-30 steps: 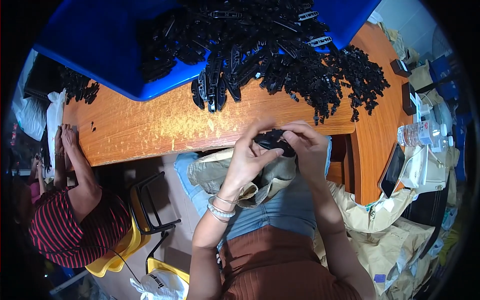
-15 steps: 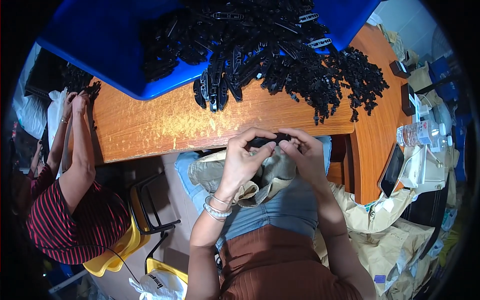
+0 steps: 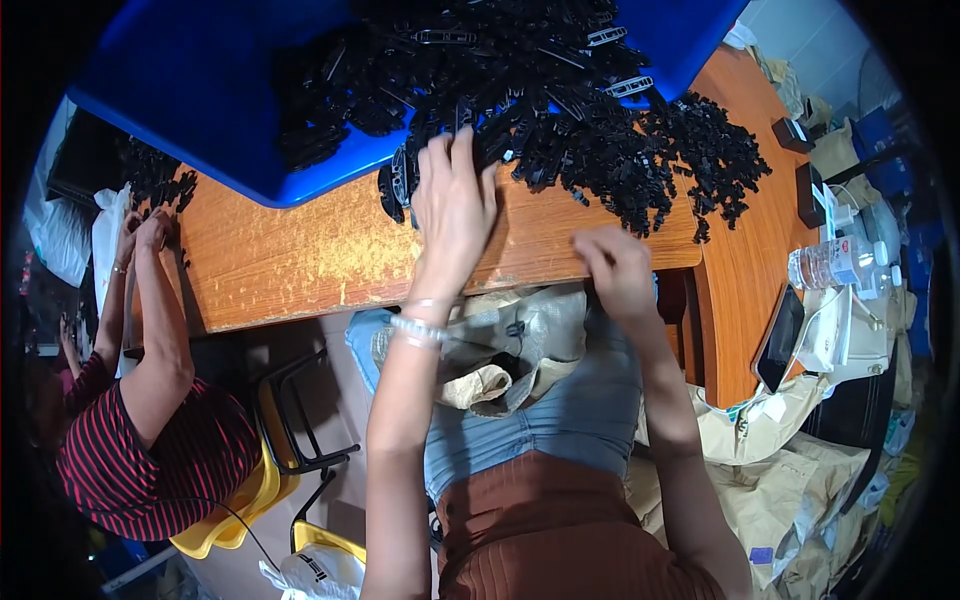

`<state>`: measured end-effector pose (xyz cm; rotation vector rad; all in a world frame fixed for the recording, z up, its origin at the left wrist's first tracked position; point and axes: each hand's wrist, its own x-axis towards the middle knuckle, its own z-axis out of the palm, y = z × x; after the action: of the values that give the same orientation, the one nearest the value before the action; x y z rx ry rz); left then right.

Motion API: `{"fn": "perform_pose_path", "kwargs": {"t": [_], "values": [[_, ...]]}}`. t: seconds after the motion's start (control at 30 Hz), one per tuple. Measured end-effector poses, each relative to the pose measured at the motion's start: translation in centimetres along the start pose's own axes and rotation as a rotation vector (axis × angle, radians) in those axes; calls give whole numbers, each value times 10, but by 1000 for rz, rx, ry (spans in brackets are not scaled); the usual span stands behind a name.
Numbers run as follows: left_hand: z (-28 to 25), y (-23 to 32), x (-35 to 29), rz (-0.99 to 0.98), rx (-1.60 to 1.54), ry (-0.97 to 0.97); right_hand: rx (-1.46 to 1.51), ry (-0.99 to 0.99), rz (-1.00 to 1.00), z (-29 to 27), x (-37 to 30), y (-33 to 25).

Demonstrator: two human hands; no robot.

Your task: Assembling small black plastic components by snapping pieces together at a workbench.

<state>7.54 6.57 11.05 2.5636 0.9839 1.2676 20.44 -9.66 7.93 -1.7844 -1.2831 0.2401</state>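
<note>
My left hand point(image 3: 452, 208), a pale bracelet at its wrist, reaches over the table edge to the long black plastic parts point(image 3: 400, 180) at the front of the heap. Its fingers are spread and touch the parts; their tips are partly lost among them. Over the table's front edge hovers my right hand point(image 3: 622, 272), slightly blurred. Its thumb and forefinger are apart, with nothing visible between them. An open beige sack point(image 3: 555, 325) lies on my lap, with a small black piece point(image 3: 515, 329) on it.
A blue bin point(image 3: 190, 110) of black parts leans onto the wooden table point(image 3: 330, 250). Small black clips point(image 3: 720, 160) lie heaped to its right. A phone point(image 3: 779, 338) and plastic bottles point(image 3: 835, 264) stand at right. Leftward, a person in a striped shirt point(image 3: 160, 455) works.
My hands have parted; the black part they held between them is no longer there. The left went forward to the long parts, the right slightly rightward. A black piece now shows on the sack.
</note>
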Motion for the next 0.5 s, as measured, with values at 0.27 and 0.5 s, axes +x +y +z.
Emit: {"fn": "perform_pose_path", "kwargs": {"t": [0.27,0.5], "values": [[16,-8,20,50,128,-187,-498,189,-176,31,55,2],[4,-10,-17,61,-125,93,-449,123,-145,30,40,-5]]}}
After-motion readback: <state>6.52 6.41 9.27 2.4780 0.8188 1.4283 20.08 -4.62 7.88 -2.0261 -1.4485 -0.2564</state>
